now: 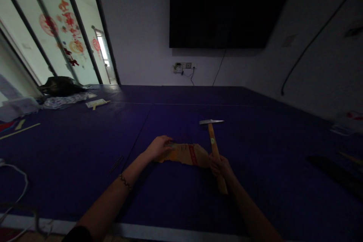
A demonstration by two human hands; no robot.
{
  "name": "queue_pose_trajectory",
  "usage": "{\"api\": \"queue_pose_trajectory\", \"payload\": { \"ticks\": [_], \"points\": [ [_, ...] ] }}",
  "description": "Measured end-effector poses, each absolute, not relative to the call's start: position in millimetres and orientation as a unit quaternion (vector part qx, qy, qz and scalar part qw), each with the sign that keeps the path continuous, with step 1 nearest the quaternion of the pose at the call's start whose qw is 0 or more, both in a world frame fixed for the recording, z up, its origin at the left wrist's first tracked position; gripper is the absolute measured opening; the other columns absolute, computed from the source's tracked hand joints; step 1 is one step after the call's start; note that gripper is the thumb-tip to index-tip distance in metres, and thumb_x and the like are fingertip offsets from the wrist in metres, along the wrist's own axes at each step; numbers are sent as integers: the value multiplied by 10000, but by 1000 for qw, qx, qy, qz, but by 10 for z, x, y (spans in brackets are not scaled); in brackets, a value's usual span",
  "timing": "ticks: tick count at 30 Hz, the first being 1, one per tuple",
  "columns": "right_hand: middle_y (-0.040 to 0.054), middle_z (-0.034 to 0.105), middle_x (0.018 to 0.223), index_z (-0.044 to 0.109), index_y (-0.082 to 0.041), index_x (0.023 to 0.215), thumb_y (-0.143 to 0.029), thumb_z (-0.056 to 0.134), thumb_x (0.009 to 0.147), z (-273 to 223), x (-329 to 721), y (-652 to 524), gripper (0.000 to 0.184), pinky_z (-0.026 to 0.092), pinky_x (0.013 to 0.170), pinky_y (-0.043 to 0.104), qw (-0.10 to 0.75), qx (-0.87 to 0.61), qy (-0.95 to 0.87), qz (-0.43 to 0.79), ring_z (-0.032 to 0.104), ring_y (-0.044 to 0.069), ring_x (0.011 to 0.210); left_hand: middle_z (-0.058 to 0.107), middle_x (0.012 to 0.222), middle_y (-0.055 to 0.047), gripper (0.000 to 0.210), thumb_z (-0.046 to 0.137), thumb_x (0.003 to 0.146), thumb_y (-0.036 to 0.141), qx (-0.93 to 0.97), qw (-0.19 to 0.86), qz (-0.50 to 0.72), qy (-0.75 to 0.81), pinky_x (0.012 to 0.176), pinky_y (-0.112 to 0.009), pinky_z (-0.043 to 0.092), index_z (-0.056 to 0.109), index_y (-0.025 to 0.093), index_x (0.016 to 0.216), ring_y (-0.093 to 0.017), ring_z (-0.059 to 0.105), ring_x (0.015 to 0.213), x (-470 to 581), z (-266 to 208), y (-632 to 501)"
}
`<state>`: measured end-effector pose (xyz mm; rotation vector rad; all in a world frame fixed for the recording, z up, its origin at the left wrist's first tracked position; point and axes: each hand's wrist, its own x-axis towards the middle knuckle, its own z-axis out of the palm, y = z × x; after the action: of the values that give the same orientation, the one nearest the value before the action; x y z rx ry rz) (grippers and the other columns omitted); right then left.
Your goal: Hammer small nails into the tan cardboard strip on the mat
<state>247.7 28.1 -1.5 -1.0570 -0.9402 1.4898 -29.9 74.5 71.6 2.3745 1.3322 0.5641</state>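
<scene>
A hammer (213,140) with a pale wooden handle and a narrow metal head is gripped in my right hand (219,166), fingers wrapped around the lower handle. Its head points away from me, above the blue tabletop. On the table lies a torn strip of brown cardboard (181,154) with a red band near its right end. My left hand (160,146) is over the cardboard's left end, thumb and fingers bent together; whatever they pinch is too small or hidden to name. The right end of the strip reaches up to my right hand.
Several thin dark rods (116,164) lie on the blue table (170,204) left of my forearm. A white cable (24,185) curls at the left edge. Farther back are a black bag (64,85) and a small white packet (96,103). A dark flat object (334,174) lies right.
</scene>
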Motion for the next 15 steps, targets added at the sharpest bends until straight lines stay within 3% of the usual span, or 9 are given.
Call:
{"api": "queue_pose_trajectory", "payload": {
  "ticks": [2,5,10,15],
  "points": [
    [-132,360,326,456,-192,670,-444,738,464,-17,2481,284,431,288,250,193,521,-439,-383,624,327,47,229,655,927,-81,235,505,774,198,839,150,161,498,791,-241,425,641,141,956,-172,594,873,-522,841,652],
    [-132,346,317,449,-191,630,-440,750,429,-3,2464,276,439,270,245,191,526,-439,-371,627,307,40,223,661,924,-75,243,437,798,195,805,108,121,570,776,-219,416,659,164,891,-165,597,870,-920,940,437],
    [-135,330,314,441,-194,615,-435,731,444,30,2395,238,413,242,245,184,554,-441,-351,613,277,29,221,639,997,-126,283,410,805,219,665,46,72,742,722,-247,431,633,137,959,-209,614,883,-1593,864,-39],
    [-138,313,313,423,-201,601,-417,716,456,26,2378,228,392,222,251,177,559,-447,-343,608,256,21,219,667,902,-121,213,442,786,219,596,108,63,793,622,-233,433,628,136,850,-213,639,812,-1936,675,-275]
  ]
}}
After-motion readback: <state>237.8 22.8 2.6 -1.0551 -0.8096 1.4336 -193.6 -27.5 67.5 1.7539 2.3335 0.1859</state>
